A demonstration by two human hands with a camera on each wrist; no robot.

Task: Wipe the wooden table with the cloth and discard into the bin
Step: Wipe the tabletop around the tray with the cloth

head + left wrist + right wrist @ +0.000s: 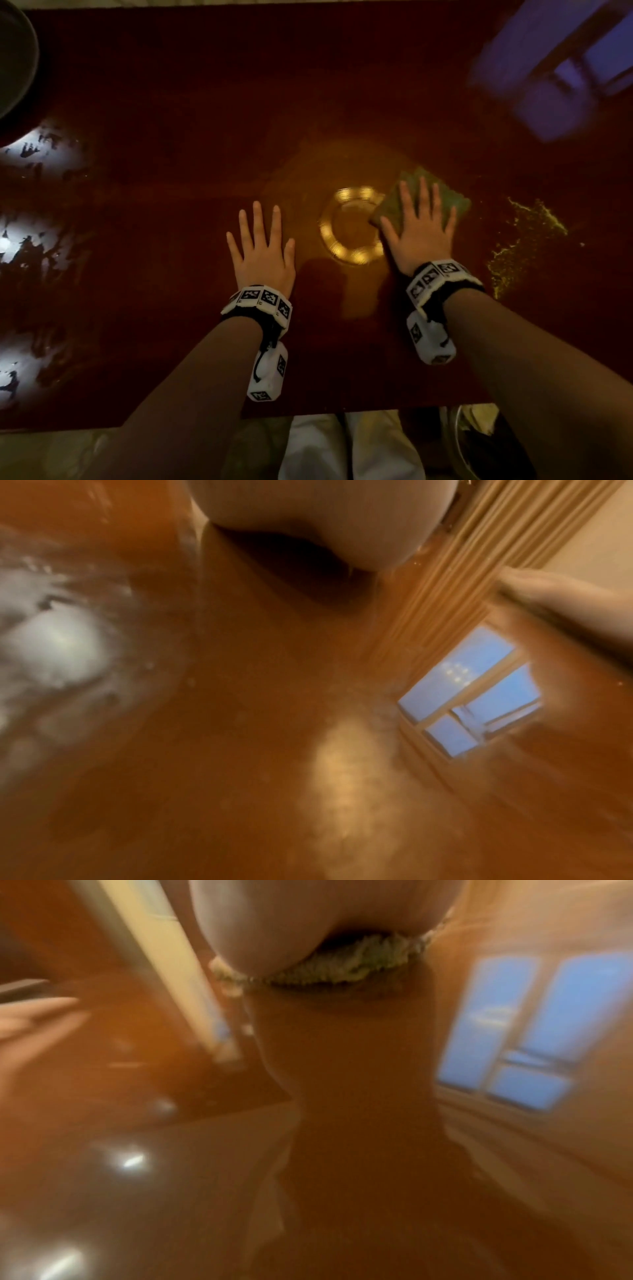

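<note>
The right hand (419, 233) lies flat with fingers spread and straight, pressing the green cloth (445, 197) onto the table (171, 102) right of centre. The left hand (262, 250) rests palm-down just left of it, fingers straight, holding nothing. Yellowish smears (524, 240) lie on the wood to the right of the cloth; the bin (455, 442) stands below the near edge, at right.

left hand (262, 250): flat, fingers spread, palm down | right hand (419, 228): flat, fingers straight, pressing down
</note>
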